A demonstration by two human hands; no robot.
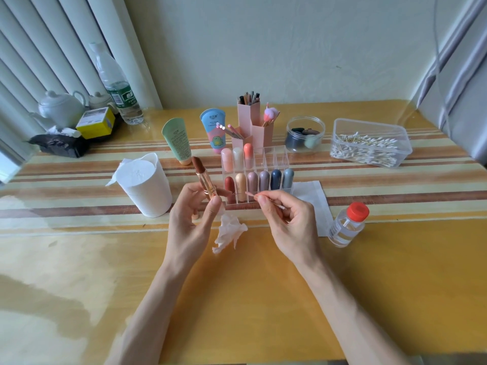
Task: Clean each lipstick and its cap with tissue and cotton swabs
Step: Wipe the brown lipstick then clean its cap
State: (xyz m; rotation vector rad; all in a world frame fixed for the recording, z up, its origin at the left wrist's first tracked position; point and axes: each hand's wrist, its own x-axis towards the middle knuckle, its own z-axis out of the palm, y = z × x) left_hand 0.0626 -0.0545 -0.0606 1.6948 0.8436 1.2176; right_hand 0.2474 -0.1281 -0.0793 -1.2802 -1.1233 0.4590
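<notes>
Head view: the left hand (pixel 190 219) pinches the base of an uncapped lipstick with a brown bullet and shiny rose-gold metal tube (pixel 204 180), held upright just in front of the clear acrylic lipstick organiser (pixel 263 164). The right hand (pixel 287 222) pinches a thin cotton swab (pixel 276 205) between thumb and forefinger, its pink-stained tip aimed at the lipstick (not touching). A crumpled white tissue (pixel 229 233) lies between the hands. The bullet looks soft and easily gouged, the tube slick; best gripped low on the metal

Striped table (pixel 263 299) carries tissue roll (pixel 147 188), organizer (pixel 279 159), swab box (pixel 374 124), bottle (pixel 346 227).
</notes>
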